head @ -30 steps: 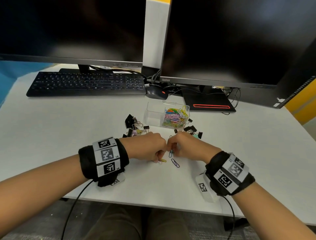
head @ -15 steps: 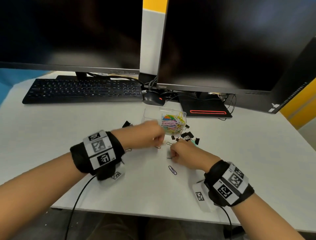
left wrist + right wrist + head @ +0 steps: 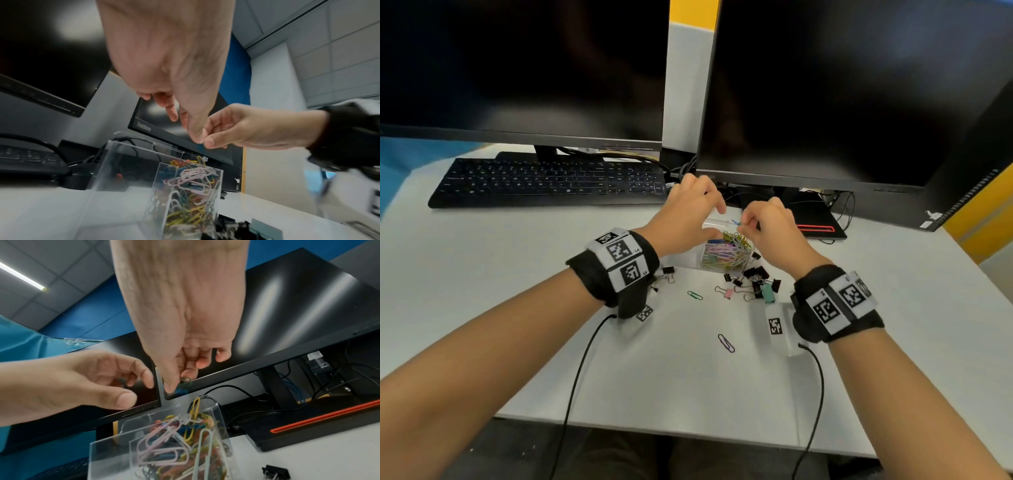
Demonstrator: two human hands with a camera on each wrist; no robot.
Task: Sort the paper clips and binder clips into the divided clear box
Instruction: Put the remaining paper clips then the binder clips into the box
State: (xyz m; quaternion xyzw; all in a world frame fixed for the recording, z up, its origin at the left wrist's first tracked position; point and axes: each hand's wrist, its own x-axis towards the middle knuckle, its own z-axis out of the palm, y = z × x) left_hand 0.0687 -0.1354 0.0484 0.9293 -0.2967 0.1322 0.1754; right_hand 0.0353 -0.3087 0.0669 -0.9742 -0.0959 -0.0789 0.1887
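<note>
clear box (image 3: 726, 258), right compartment clip-filled

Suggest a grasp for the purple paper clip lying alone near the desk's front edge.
The purple paper clip lies flat on the desk, apart from the other clips. Probably best: come from above and pinch across its two long sides at mid-length; lying flat, it offers no raised edge.

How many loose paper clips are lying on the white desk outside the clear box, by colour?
Green wire paper clip: 1
Purple wire paper clip: 1
Total: 2 in view.
Not counted: the blue paper clip pinched by the right hand.
</note>
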